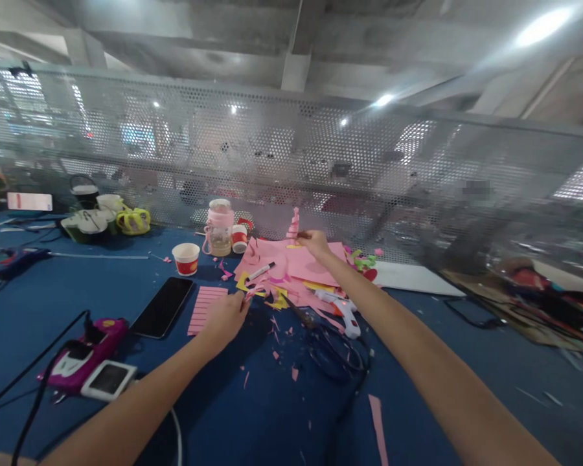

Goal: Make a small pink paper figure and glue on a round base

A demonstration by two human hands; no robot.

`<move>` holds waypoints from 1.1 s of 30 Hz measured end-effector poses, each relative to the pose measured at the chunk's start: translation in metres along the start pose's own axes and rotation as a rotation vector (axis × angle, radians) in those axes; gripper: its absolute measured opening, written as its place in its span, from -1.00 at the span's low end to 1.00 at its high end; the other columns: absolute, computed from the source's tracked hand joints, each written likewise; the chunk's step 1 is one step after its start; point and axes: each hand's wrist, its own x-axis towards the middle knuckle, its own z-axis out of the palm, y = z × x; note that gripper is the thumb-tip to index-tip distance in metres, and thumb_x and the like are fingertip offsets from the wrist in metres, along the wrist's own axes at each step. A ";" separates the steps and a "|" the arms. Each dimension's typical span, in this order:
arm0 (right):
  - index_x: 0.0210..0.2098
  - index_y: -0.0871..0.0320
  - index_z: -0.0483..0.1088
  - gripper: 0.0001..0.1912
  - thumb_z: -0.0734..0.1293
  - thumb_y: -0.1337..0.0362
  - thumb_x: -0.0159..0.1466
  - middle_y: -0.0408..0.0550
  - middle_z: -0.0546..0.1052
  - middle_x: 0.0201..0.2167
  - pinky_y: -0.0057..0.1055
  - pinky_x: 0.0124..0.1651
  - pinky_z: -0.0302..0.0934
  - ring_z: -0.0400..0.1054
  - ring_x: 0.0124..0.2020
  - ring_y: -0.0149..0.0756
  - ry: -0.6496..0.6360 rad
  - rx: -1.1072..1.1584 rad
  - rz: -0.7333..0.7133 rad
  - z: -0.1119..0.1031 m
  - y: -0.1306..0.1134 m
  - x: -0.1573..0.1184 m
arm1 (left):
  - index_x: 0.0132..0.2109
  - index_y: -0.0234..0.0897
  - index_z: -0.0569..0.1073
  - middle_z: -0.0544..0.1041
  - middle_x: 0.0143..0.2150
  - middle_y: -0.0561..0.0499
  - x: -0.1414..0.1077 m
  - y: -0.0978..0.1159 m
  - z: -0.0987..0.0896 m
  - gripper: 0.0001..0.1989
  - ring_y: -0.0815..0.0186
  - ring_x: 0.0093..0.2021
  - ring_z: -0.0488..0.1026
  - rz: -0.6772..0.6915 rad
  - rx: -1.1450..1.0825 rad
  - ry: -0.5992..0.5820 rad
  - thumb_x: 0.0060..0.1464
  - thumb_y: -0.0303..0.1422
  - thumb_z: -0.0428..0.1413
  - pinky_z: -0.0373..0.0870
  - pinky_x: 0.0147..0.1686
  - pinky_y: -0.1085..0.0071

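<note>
Head view, from the left: a magenta power strip with black plugs (107, 327) sits at the outer side of the blue tabletop (252, 414), which probably keeps its cables off the middle. A flat black phone (164, 307) lies beside a red-and-white paper cup (186, 260) (upright, so whatever it may contain stays put). Next comes a pink striped rectangle (205, 310), flat and partly behind the left hand (226, 316). That hand's grip is narrow, fingertips together on a thin, curled pink paper strip (251, 295), a light pinch that would suit something so flimsy. Beyond it, a white marker with a black cap (261, 272) rests on loose pink paper sheets (320, 266). A pink ringed cone (294, 224) stands upright over them, and the right hand (315, 242) reaches its base, perhaps to steady it low down; I cannot tell whether the fingers close on it. Dark-handled scissors (312, 321) and a white glue gun (352, 318) lie nearer the person, seemingly for easy reach.
</note>
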 end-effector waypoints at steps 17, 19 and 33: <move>-0.43 0.16 0.34 -0.49 0.52 0.17 -0.38 -0.18 0.49 -0.55 -0.31 -0.33 0.30 0.40 -0.48 -0.31 0.141 0.755 0.049 -0.002 -0.015 -0.039 | -0.23 -0.30 0.41 0.56 -0.31 -0.12 0.003 -0.005 0.002 -0.75 0.20 -0.26 0.48 0.002 -0.026 0.015 0.19 -0.30 -0.12 0.18 -0.39 0.42; -0.43 0.15 0.34 -0.48 0.53 0.19 -0.38 -0.20 0.49 -0.56 -0.32 -0.32 0.30 0.40 -0.47 -0.32 0.129 0.783 0.059 -0.005 -0.018 -0.041 | -0.24 -0.30 0.41 0.55 -0.32 -0.11 0.003 -0.005 0.001 -0.74 0.20 -0.27 0.48 0.000 -0.035 0.014 0.20 -0.29 -0.12 0.17 -0.40 0.42; -0.58 0.11 0.31 -0.66 0.51 0.19 -0.28 -0.19 0.49 -0.57 -0.29 -0.24 0.33 0.44 -0.35 -0.27 -0.144 0.928 0.071 -0.022 -0.047 -0.067 | -0.22 -0.30 0.43 0.56 -0.31 -0.11 0.004 -0.005 0.002 -0.73 0.20 -0.25 0.47 0.012 -0.068 0.009 0.19 -0.29 -0.12 0.19 -0.38 0.41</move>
